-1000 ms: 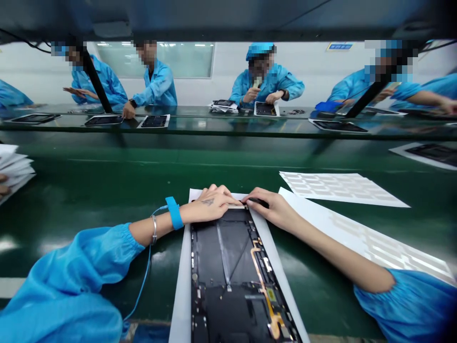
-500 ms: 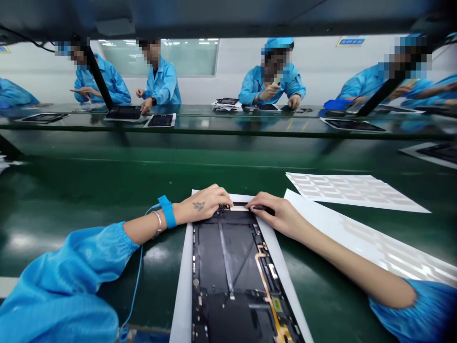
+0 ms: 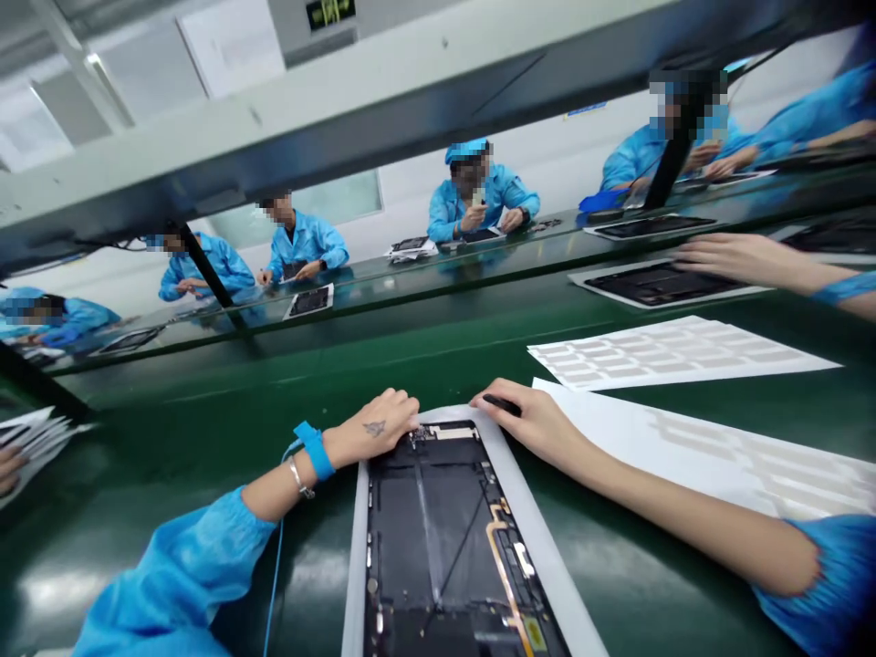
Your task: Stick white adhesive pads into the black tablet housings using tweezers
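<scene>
In front of me an opened tablet (image 3: 431, 520), with black innards and an orange flex cable (image 3: 502, 557), lies on a white sheet (image 3: 547, 566). A pale strip (image 3: 452, 433) runs along its far end. My left hand (image 3: 383, 422) is at the tablet's far left corner, its fingers curled and closed on the edge; the fingertips are partly hidden. My right hand (image 3: 526, 415) is closed round a slim black tool (image 3: 503, 404), beside the sheet's far right corner. The tool's tip is hidden. A blue strap (image 3: 315, 450) with a cord circles my left wrist.
Two sheets of pale stickers, a far one (image 3: 677, 351) and a near one (image 3: 725, 447), lie to the right. A co-worker's hand (image 3: 739, 260) reaches over another opened tablet (image 3: 657, 283). A shelf beam (image 3: 411, 137) crosses overhead; several people work opposite.
The view has tilted and shifted. My right hand has moved off the pale strip towards the sheet's corner, baring the strip. A co-worker's hand has come in at right.
</scene>
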A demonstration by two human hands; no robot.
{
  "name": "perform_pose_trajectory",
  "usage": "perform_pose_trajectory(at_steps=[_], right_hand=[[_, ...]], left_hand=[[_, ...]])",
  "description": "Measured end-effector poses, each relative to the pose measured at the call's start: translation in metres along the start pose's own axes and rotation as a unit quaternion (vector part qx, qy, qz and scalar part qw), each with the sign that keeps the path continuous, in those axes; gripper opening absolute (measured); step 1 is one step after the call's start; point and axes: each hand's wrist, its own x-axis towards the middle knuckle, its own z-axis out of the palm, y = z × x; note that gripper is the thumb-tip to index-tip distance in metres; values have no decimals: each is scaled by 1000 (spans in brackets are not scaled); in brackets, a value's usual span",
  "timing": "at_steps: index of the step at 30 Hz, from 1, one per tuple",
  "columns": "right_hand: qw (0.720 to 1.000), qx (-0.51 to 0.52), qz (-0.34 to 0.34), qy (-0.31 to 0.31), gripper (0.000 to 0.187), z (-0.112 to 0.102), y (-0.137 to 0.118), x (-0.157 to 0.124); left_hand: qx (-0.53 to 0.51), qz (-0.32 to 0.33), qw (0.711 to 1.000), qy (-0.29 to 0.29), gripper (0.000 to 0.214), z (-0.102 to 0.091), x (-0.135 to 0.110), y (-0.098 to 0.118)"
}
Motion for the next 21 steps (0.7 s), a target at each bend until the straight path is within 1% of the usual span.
perform_pose_trajectory(at_steps=[1,3,5,6,7,8,10,12,15,17,19,21], right_hand=[[1000,-2,4,27,28,-2,-2,1],[995,-5,5,97,29,-9,-6,3],[988,-8,-5,157,29,-14,-11,4],[985,-9,-13,172,28,-16,-12,5],[984,-8,-24,176,28,-16,-13,4],[985,-7,-35,167,28,-15,-13,4],[991,-7,-50,124,28,-9,-10,3],[995,-11,-46,85,28,-3,-5,2],[997,-7,-25,75,28,3,3,1],[997,-2,-23,79,29,4,7,0],[997,2,-28,78,30,3,11,0],[997,4,-33,73,29,3,14,0]], left_hand=[[-18,-8,1000,12,21,-2,4,-5],[-47,-44,997,47,21,-11,15,-22],[-50,-98,989,94,23,-27,28,-48],[-52,-134,982,124,25,-35,35,-62],[-54,-174,971,155,26,-44,42,-77],[-57,-214,958,183,26,-52,48,-91],[-60,-293,926,230,27,-62,61,-114],[-62,-361,893,261,30,-66,70,-129],[-60,-429,855,285,31,-65,76,-137],[-51,-447,845,289,33,-62,76,-135],[-34,-438,853,281,40,-58,73,-128],[-19,-395,883,251,44,-49,66,-114]])
